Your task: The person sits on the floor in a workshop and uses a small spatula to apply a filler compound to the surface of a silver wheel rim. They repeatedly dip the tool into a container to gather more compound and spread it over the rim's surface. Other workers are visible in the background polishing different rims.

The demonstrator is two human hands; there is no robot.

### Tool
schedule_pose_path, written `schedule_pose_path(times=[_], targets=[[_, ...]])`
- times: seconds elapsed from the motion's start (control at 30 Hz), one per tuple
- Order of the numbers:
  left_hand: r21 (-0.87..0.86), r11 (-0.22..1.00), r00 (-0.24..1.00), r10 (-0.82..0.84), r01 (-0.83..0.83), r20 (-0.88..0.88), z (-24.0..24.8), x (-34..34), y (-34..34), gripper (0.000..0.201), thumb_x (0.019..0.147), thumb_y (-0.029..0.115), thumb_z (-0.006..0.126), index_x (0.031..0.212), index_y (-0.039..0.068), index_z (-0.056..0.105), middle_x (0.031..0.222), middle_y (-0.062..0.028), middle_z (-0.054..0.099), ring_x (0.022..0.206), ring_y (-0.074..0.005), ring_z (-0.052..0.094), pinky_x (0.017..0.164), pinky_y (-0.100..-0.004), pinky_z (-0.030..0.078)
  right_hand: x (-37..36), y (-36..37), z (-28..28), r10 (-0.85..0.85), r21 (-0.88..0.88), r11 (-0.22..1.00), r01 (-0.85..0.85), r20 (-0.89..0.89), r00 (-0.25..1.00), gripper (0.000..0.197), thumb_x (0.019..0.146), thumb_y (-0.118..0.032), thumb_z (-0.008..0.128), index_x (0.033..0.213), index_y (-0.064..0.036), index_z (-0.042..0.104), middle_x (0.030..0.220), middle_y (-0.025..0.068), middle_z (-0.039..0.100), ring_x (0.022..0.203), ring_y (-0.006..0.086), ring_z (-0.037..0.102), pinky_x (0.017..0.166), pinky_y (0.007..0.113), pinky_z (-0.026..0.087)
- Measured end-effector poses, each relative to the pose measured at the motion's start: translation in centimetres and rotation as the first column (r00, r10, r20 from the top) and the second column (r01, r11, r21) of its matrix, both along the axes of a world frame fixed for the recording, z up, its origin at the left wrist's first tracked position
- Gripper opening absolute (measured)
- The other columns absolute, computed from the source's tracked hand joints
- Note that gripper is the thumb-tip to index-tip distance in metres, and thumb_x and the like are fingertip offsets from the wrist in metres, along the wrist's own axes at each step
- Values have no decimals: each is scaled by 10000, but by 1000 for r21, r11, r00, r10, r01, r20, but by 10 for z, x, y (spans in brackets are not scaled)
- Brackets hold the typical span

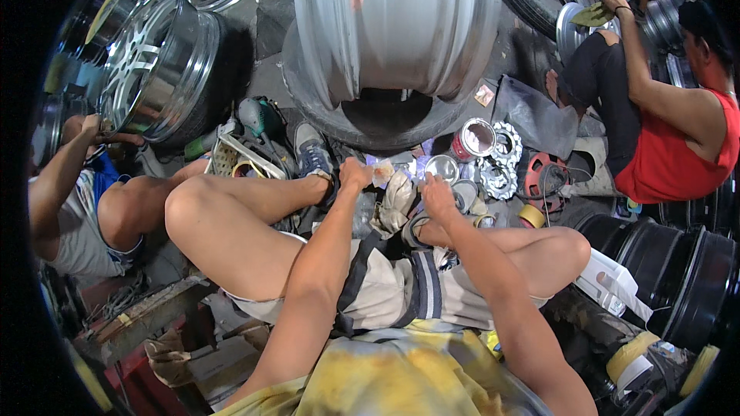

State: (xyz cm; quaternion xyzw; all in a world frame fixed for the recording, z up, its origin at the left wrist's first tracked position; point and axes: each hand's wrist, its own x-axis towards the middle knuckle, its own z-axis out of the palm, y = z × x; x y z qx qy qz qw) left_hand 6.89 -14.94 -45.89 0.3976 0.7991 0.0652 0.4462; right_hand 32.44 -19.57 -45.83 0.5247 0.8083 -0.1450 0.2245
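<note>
My left hand (pixel 356 175) is closed at the edge of a small flat piece with orange-brown stains (pixel 381 174), which it seems to grip. To its right, my right hand (pixel 437 192) has its fingers drawn together at the near side of a shallow round tin (pixel 443 166); what they hold, if anything, is hidden. A crumpled beige cloth (pixel 398 196) lies between my hands and my shoes. Just beyond my right hand stands an open can with a red label (pixel 474 139), pale stuff inside. Above both hands, a large silver wheel rim (pixel 397 23) rests on a tyre (pixel 308 100).
Silver toothed metal parts (pixel 501 162), a red reel-like part (pixel 543 176) and a tape roll (pixel 531 216) lie at right. A green power tool (pixel 260 115) and white basket (pixel 225 156) are at left. People sit on both sides, near more rims (pixel 150 69).
</note>
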Motion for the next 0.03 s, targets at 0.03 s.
schedule_pose_path(times=[0.03], targets=[[-12,1000,1000,-19,19,-21,-3,-6,0,381,792,241,765,1064,-22,723,1200,-264,677,1172,-373,643,1023,-425,494,-6,-2,-6,42,2,999,-42,67,997,468,858,-219,680,1320,-172,625,1331,150,526,1297,366,498,1004,459,506]])
